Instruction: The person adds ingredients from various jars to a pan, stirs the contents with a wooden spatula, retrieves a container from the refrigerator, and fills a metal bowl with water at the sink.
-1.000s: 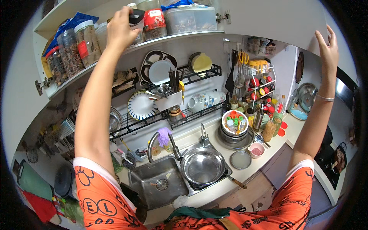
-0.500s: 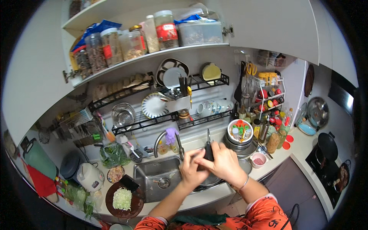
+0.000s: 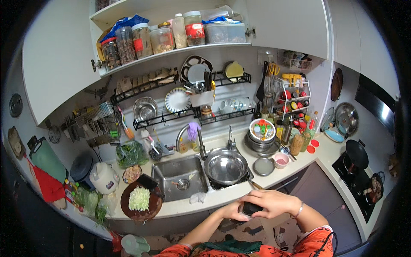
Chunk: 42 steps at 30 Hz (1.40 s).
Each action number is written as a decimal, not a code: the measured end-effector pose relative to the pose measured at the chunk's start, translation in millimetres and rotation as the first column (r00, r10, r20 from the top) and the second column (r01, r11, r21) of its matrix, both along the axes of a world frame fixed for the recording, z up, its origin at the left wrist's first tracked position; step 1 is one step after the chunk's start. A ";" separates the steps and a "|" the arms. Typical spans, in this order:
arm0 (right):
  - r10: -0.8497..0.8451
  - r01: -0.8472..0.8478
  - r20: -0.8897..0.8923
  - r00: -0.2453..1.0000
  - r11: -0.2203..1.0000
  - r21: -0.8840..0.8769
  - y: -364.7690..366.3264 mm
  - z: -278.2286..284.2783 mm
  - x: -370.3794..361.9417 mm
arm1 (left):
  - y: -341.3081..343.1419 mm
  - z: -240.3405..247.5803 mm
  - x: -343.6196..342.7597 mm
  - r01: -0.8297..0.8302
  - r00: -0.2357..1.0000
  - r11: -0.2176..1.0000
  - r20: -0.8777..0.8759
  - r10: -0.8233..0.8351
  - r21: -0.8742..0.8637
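R hand [image 3: 270, 203] fingers clamped round small black-topped container [image 3: 251, 209], curled over its top; L hand [image 3: 230, 210] fingers wrapped on its left side, tips partly hidden. Container's held nr the body, this side of counter [image 3: 222, 196], just nr side of wooden handle [image 3: 256, 184] of a round, shiny steel pan [image 3: 226, 167]. Left of pan: rectangular dull-steel sink [image 3: 171, 171] w/ curved metal tap [image 3: 177, 140], limp purple glove [image 3: 193, 130] hung on it. Further left: round brown board [image 3: 155, 204] w/ heap of finely chopped pale-green veg [image 3: 139, 198]. Right of pan: flat round grey disc [image 3: 263, 166], small smooth pink bowl [image 3: 281, 163]. Far side, up top: open white cupboard [image 3: 291, 28], see-through cylindrical jars [image 3: 162, 42] in a row.
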State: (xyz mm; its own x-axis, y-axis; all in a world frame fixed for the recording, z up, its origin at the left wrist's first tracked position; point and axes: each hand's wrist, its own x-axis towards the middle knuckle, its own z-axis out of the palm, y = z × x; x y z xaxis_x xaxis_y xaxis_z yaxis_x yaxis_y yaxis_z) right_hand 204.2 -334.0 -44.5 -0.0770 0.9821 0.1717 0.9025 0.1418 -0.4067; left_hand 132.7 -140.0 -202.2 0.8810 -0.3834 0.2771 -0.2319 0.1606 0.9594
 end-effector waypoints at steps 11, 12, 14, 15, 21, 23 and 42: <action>-0.037 0.051 -0.165 0.986 0.995 0.085 -172.3 29.2 -27.7 | -145.1 9.7 28.2 0.807 0.392 0.470 -0.270 -0.879 -0.357; -0.090 0.107 -0.124 0.988 0.986 0.132 -191.5 33.4 -26.5 | -166.2 -3.6 34.6 0.824 0.384 0.436 -0.211 -0.899 -0.361; -0.259 0.285 -0.144 0.955 0.937 0.204 -236.1 33.1 -21.6 | -203.5 -4.3 42.6 0.757 0.500 0.519 -0.160 -0.851 -0.396; -0.364 0.407 -0.206 0.908 0.882 0.237 -254.3 19.3 -12.6 | -217.8 -3.4 46.2 0.646 0.627 0.630 -0.170 -0.760 -0.431; -0.519 0.573 -0.318 0.794 0.813 0.104 -360.8 -49.7 32.7 | -345.5 -9.1 114.8 0.668 0.622 0.560 -0.045 -0.782 -0.490; -0.569 0.658 -0.413 0.711 0.746 0.104 -397.6 -57.1 39.2 | -379.2 -7.2 128.8 0.646 0.677 0.642 -0.079 -0.732 -0.412; 0.477 0.960 -0.860 -0.181 -0.105 -0.260 -465.4 -220.5 149.5 | -512.9 3.6 225.3 -0.482 0.761 0.622 0.647 -0.052 0.617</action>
State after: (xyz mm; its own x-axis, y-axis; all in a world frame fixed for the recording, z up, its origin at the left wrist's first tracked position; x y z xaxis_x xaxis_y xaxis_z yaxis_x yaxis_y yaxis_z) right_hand 353.7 -799.4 -265.0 0.9199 -0.2897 -0.2645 0.0602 0.7706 -0.6345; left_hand 358.0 -652.9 -198.6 0.7353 -0.5003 0.4572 -0.6700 -0.6381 0.3793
